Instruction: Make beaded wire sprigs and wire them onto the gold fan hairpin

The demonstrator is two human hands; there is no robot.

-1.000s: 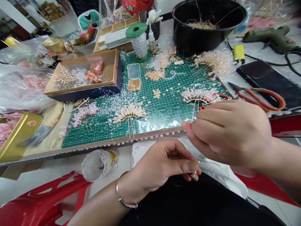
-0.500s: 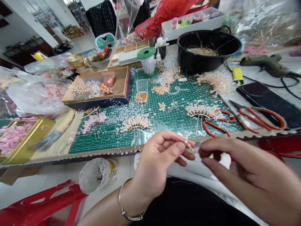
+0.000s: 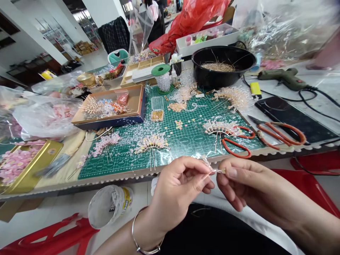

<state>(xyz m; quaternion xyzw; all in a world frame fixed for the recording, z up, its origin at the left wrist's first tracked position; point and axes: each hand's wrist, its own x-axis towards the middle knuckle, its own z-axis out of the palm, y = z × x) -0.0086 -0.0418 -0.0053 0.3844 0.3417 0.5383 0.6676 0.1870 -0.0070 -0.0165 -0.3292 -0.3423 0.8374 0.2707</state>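
Observation:
My left hand (image 3: 180, 187) and my right hand (image 3: 244, 184) meet just in front of the table edge, both pinching a small clear beaded wire piece (image 3: 212, 168) between thumb and forefinger. A silver bangle sits on my left wrist. Right behind the hands, on the green cutting mat (image 3: 186, 134), lie beaded hairpin ornaments (image 3: 151, 143) and red-handled pliers (image 3: 236, 145). Another beaded ornament (image 3: 220, 127) lies partly over the pliers.
Orange-handled scissors (image 3: 281, 129) and a dark tablet (image 3: 292, 117) lie to the right, a glue gun (image 3: 281, 76) behind. A black bowl (image 3: 223, 65), a bead spool (image 3: 162, 76) and a box of ornaments (image 3: 111, 106) stand farther back. A white cup (image 3: 106, 205) lies below the table's edge.
My left hand rose from my lap to the table edge. My right hand came down off the mat, swung right, then closed in on the beaded piece. The view tilted up.

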